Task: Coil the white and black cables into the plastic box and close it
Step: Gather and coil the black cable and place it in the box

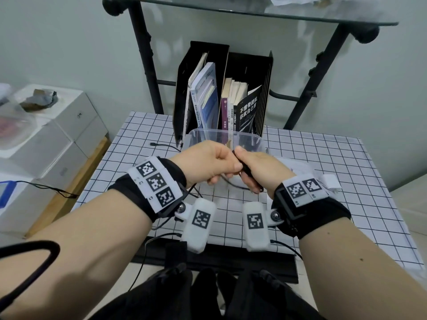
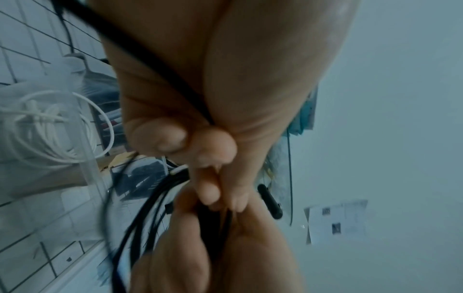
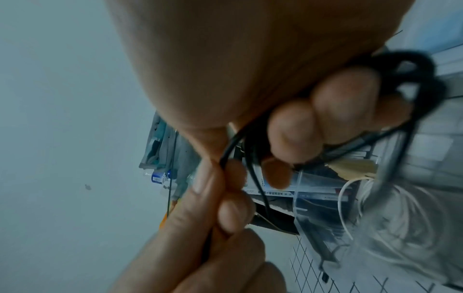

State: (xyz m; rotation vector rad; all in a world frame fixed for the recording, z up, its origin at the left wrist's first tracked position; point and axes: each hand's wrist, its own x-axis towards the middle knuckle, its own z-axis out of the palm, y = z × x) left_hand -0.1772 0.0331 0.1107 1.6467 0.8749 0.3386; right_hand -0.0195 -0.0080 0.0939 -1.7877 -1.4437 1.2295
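Both hands meet above the checked table, just in front of the clear plastic box. My left hand pinches a strand of the black cable between thumb and fingers. My right hand grips a bundle of the same cable's loops, which hang under its curled fingers. A free end of the black cable trails on the table left of the box. The white cable lies coiled inside the box. The box stands open.
A black file holder with books stands right behind the box. A black metal frame carrying a glass shelf rises behind that. White boxes sit off the table's left edge. A pale flat sheet lies under my right wrist.
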